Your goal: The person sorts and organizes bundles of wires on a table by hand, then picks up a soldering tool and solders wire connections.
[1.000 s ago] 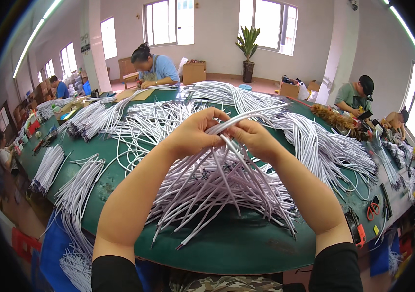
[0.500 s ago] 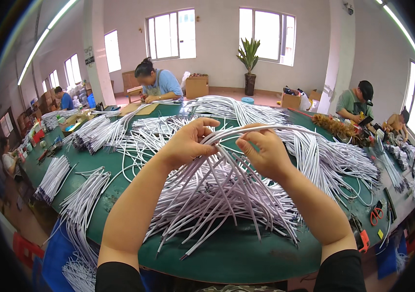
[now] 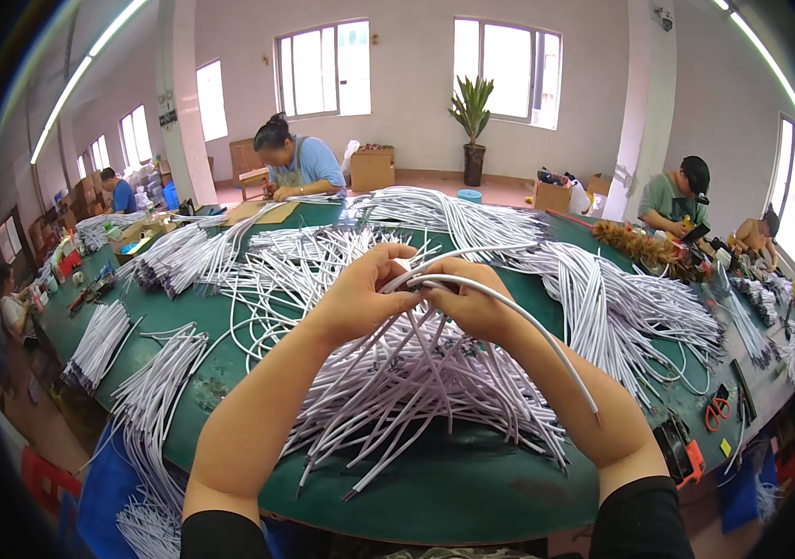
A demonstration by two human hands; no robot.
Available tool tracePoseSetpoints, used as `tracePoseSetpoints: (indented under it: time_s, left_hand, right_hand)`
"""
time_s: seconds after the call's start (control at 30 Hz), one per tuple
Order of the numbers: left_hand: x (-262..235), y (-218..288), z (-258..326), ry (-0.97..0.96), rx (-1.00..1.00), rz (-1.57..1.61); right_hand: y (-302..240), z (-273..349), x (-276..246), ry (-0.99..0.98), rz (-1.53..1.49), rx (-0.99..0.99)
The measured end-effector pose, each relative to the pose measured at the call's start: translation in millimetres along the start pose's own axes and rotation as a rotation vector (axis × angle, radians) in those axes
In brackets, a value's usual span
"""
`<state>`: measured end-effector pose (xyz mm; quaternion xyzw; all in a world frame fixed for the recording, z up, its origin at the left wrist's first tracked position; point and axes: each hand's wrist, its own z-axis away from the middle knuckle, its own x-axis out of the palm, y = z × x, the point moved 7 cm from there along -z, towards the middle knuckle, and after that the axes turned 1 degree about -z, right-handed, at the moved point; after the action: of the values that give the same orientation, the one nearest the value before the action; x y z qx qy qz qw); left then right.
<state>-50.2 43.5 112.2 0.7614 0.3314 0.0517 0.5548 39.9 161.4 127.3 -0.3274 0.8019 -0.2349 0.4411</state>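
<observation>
White cables (image 3: 528, 328) arch up between my hands above the middle of the green table. My left hand (image 3: 370, 289) is closed around several of them, thumb and fingers pinched together. Right beside it, my right hand (image 3: 468, 300) grips cables too, its fingers curled and partly hidden. One cable runs from there over my right forearm, its end hanging free. Below both hands lies a large loose heap of white cables (image 3: 416, 396) with dark tips, pointing mostly toward me.
Further bundles of white cables (image 3: 621, 307) lie to the right, at the back and at left. Scissors with orange handles (image 3: 717, 410) and an orange-black tool (image 3: 691, 456) sit on the right. People work across the green table (image 3: 435, 517); one wears a blue shirt (image 3: 318, 163).
My right hand has moved left and down, close to my left hand. A cable that stretched to the right now bends down over my right forearm.
</observation>
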Motion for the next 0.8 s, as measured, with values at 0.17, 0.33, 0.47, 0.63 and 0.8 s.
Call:
tracePoseSetpoints:
  time_s: [0.17,0.33,0.47,0.63,0.8]
  left_hand:
    - [0.5,-3.6,-4.9,0.045,-0.038,0.181]
    - [-1.1,-6.7,-6.4,-0.131,-0.088,0.194]
    - [-3.6,-0.6,-5.9,-0.163,-0.001,0.087]
    - [-1.6,6.5,-10.4,-0.062,0.005,0.128]
    - [-6.3,-4.5,-8.8,-0.057,-0.027,0.235]
  right_hand:
    - [13.0,2.8,-1.6,-0.041,-0.283,0.042]
    - [40.4,-10.3,12.8,-0.358,-0.548,0.142]
    - [47.6,-7.7,25.8,-0.562,-0.584,0.327]
    - [-15.2,12.7,-13.8,-0.011,0.399,-0.508]
    - [-3.3,3.5,-0.7,-0.108,-0.010,-0.157]
